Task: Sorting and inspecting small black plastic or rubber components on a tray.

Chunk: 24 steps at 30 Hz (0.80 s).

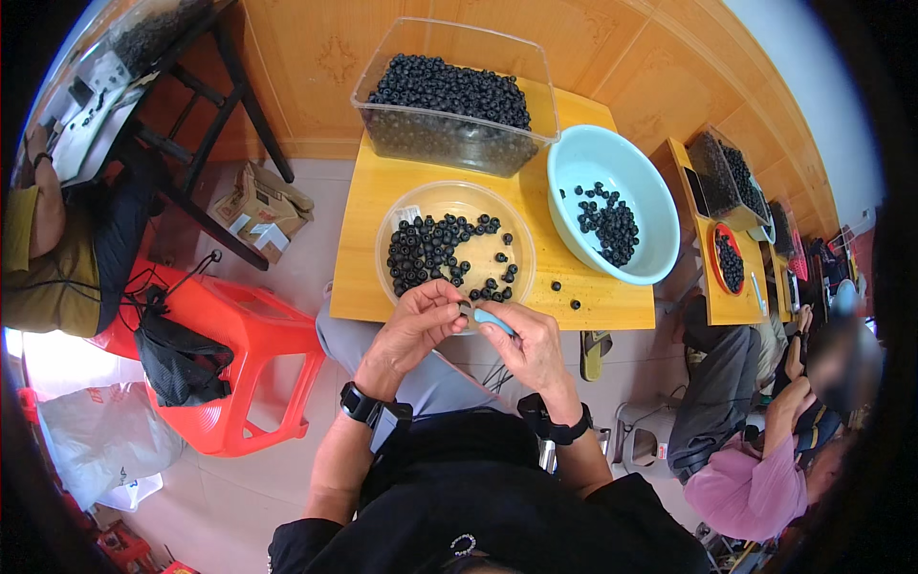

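Observation:
Over the near rim of a round clear tub (524,251), my two hands meet. With its fingers pinched, my left hand (417,323) holds a small black ring-like part (466,307), mostly covered by the fingertips. My right hand (529,346) is closed round a small tool with a light blue handle (494,320). The tool's metal end touches or nearly touches the part; its exact kind cannot be made out. Inside the tub lie many loose round black parts (421,249), some with holes showing.
Behind the tub stands a clear bin (449,143) heaped with black parts. A light blue basin (660,220) holds more, to the right. Two loose parts lie on the yellow table (612,311). A red stool (206,421) is at left; co-workers (746,488) sit on both sides.

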Motion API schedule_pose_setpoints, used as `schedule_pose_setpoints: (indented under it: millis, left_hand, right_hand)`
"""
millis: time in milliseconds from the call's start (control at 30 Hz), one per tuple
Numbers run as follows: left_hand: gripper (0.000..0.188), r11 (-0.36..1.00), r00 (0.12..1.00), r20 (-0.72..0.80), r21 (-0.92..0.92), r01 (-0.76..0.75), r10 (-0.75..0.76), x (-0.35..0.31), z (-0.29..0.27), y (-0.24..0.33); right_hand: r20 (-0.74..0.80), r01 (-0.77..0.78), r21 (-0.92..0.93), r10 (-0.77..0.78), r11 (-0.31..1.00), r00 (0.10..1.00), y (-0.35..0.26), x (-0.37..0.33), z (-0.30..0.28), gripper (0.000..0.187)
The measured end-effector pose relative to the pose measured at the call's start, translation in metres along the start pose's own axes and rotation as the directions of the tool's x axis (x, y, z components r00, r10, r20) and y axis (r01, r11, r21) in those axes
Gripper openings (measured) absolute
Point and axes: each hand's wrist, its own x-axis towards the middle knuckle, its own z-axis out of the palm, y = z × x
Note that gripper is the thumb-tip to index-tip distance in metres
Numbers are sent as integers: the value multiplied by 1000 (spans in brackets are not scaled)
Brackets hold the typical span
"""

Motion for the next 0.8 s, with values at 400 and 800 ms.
schedule_pose_setpoints:
  millis: [400,800]
  left_hand:
    - [12,1000,965,262,26,0,-7,-6,14,13]
    - [16,990,999,34,142,9,-14,1,10,4]
  right_hand:
    - [-127,-110,-173,89,979,988,35,5,-7,22]
    - [10,-177,208,179,962,984,-6,2,-10,24]
